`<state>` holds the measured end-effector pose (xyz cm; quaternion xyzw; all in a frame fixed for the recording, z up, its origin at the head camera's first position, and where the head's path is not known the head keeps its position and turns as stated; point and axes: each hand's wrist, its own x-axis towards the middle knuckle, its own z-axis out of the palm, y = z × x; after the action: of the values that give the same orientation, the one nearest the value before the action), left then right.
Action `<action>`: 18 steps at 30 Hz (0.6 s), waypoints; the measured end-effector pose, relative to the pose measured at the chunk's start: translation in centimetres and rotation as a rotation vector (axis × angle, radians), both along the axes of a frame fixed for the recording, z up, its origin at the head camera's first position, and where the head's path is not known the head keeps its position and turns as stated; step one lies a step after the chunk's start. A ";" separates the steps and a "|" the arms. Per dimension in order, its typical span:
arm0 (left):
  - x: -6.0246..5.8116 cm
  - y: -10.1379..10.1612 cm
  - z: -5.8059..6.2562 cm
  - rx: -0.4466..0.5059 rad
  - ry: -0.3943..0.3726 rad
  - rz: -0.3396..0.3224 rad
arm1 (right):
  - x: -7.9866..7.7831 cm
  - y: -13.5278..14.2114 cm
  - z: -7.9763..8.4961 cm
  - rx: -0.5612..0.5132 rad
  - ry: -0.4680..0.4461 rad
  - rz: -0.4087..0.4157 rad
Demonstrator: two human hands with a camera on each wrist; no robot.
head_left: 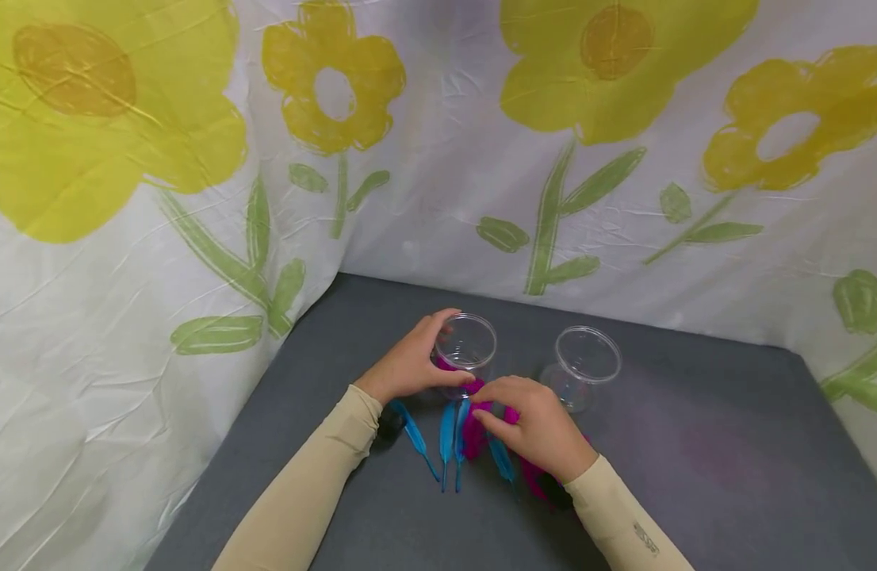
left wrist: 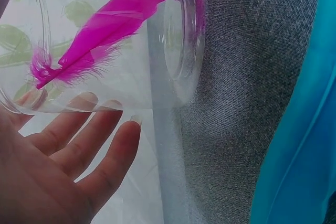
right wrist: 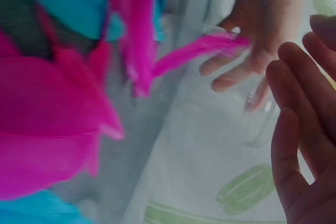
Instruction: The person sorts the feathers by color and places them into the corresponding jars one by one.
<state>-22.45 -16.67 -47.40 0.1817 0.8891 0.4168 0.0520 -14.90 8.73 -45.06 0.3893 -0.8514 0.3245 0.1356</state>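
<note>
My left hand point(head_left: 417, 357) grips a clear plastic cup point(head_left: 474, 349) from its left side, fingers behind and thumb in front. In the left wrist view a magenta feather point(left wrist: 107, 24) shows inside that cup, lying along its wall. Just right of the cup's base hovers my right hand point(head_left: 534, 416), its fingers loosely bent. A gap parts its thumb from its index finger, and nothing shows between the fingers point(right wrist: 286, 87) in the right wrist view. Beneath that hand lie magenta feathers point(head_left: 474, 434), and blue feathers point(head_left: 447, 436) lie in front of the cup.
A second clear cup point(head_left: 588, 361) stands to the right on the dark grey tabletop point(head_left: 695, 460). Another blue feather point(head_left: 413, 436) lies by my left wrist. White cloth point(head_left: 438, 214) printed with yellow flowers hangs behind and left of the table.
</note>
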 end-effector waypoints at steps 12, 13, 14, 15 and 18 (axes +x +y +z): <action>0.1 0.1 0.1 -0.007 -0.011 0.003 | 0.9 0.7 -2.3 0.227 -0.024 0.081; 0.1 0.1 0.1 -0.005 -0.008 0.004 | 0.9 0.6 -2.5 0.241 -0.012 0.087; 0.1 0.1 0.1 -0.004 -0.010 0.007 | 0.9 0.6 -2.6 0.254 0.002 0.093; 0.1 0.1 0.1 -0.005 -0.010 0.010 | 0.9 0.5 -2.7 0.266 0.013 0.099; 0.2 0.1 0.2 -0.004 -0.015 0.014 | 1.0 0.4 -3.1 0.304 0.047 0.103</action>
<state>-22.25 -16.58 -47.21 0.1723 0.8907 0.4169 0.0561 -13.94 9.14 -48.14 0.4560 -0.8661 0.1890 0.0782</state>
